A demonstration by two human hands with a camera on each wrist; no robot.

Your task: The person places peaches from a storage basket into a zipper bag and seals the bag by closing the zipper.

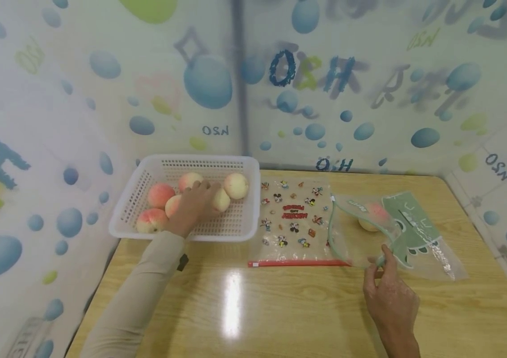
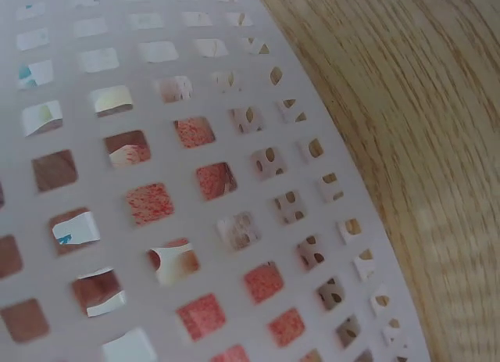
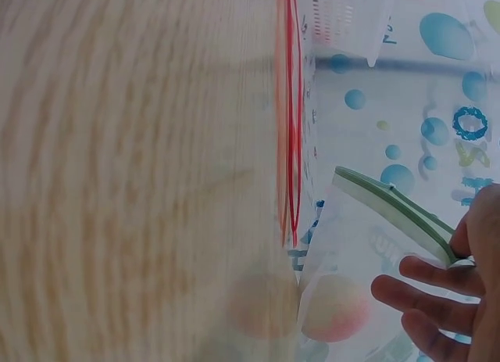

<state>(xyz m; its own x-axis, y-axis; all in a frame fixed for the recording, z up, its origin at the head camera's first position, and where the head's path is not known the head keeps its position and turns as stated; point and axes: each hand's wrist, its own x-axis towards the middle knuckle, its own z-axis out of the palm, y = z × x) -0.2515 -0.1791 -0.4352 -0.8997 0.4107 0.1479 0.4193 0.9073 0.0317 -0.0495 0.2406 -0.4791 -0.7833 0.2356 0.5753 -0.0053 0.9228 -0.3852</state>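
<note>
In the head view my left hand [image 1: 194, 206] reaches palm-down into a white perforated plastic basket [image 1: 253, 199], its fingers over the pink-and-yellow peaches [image 1: 161, 195]; I cannot tell whether they close round one. The left wrist view shows mostly the basket's wall [image 2: 258, 182], with peach skin visible through the holes. My right hand [image 1: 391, 293] pinches the green rim of a clear zip bag [image 1: 347, 238] with a green cartoon print. Its mouth gapes toward the left, and one peach [image 1: 368, 224] lies inside. In the right wrist view the thumb and index finger hold that rim [image 3: 398, 206], other fingers spread.
A flat clear zip bag [image 1: 295, 219] with cartoon figures and a red slider strip lies between the basket and the green bag, partly overlapped by the latter. The wooden table [image 1: 280, 308] meets patterned walls [image 1: 307, 99] at the back and sides.
</note>
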